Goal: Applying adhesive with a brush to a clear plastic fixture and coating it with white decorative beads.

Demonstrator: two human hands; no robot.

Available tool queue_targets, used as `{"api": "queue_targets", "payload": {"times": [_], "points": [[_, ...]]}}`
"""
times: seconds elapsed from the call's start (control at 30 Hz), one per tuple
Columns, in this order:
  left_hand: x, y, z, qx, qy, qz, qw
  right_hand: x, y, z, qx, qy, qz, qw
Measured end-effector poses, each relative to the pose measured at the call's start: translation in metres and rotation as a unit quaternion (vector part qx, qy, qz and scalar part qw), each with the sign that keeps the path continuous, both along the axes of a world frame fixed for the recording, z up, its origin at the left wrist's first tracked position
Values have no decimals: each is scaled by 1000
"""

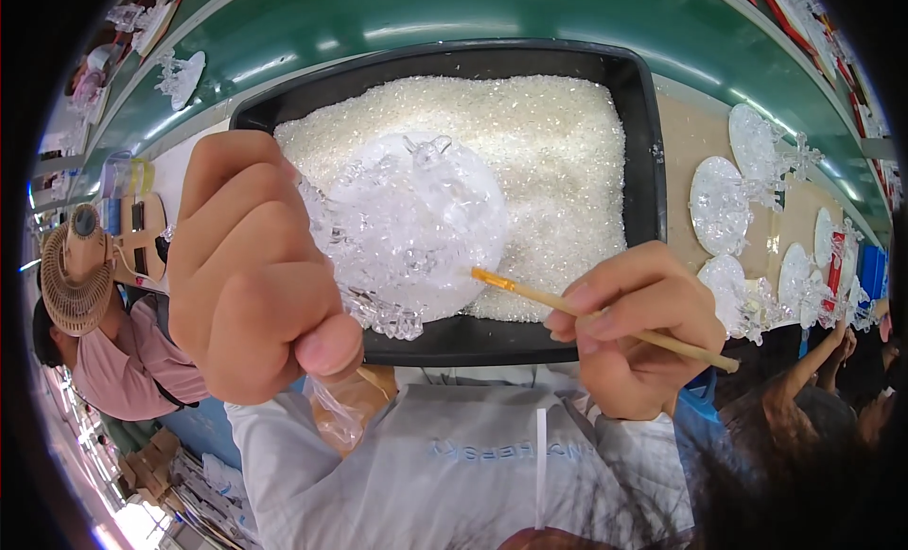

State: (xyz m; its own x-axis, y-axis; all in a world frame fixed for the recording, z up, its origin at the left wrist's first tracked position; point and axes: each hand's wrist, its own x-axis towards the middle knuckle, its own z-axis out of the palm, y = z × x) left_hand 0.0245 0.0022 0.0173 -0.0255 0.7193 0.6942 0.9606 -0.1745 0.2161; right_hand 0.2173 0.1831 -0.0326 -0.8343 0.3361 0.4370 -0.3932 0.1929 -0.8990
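Note:
My left hand (255, 276) is closed in a fist, gripping a clear figurine ornament on a round white base (463, 200). Its transparent parts stick out around the fist, and the gripped portion is hidden by my fingers. The ornament hangs over a black tray (645, 162) filled with sparkling whitish granules (567, 162). In my right hand (648, 332) a slim paintbrush (530, 293) with a wooden handle is pinched between thumb and fingers. Its orange-yellow tip lies at the lower right of the white base; whether it touches, I cannot tell.
Several similar ornaments (721, 205) stand along the right of the table, and another (182, 80) sits at the far left on the green surface (416, 16). A fan (78, 276) is at the left, near a person in pink (142, 356). Other people's arms (804, 370) show at the right.

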Motion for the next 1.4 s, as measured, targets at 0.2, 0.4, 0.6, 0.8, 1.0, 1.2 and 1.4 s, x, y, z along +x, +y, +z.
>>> {"api": "queue_targets", "payload": {"times": [0.2, 0.4, 0.6, 0.8, 1.0, 1.2, 1.4], "points": [[1, 2, 2, -13, 0, -6, 1000, 0, 2, 2, -23, 18, 69, 997], [5, 5, 0, 5, -21, -6, 1000, -4, -3, 5, 72, 5, 82, 994], [0, 5, -2, 6, -2, -19, 1000, 4, -3, -8, 17, 64, 6, 998], [1, -11, 8, -30, 42, -54, 997, 3, -4, -9, 21, 69, -63, 995], [12, -3, -2, 59, 67, -3, 996, -1, -2, -1, 93, 51, 6, 994], [11, -6, 1, 27, 99, -24, 994, -3, -3, 1, 100, 57, 0, 993], [8, -14, 0, 31, 132, -39, 990, -3, 0, -2, 103, 81, 3, 991]]}}
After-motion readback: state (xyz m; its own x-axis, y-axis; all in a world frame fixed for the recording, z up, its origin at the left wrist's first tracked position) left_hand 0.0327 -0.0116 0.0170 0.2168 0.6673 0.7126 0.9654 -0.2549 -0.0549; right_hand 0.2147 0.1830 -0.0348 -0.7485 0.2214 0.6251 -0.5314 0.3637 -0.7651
